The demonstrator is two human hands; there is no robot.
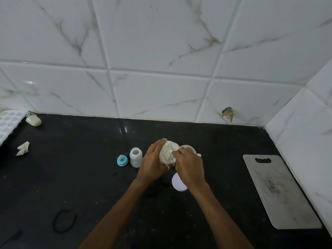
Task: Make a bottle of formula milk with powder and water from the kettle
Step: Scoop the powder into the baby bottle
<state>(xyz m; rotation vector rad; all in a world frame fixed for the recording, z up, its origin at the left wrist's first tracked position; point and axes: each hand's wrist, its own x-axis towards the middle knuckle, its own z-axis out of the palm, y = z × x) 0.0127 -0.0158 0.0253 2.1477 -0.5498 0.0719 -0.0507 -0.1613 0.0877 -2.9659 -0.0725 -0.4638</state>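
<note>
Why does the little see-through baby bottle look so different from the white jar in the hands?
The clear, blue-tinted baby bottle stands upright on the black counter, untouched; the white plastic jar is tilted, gripped by the left hand. The bottle is narrower than the jar. The bottle is see-through; the jar is cloudy white. Both are open on top; the right hand is at the jar's mouth.
</note>
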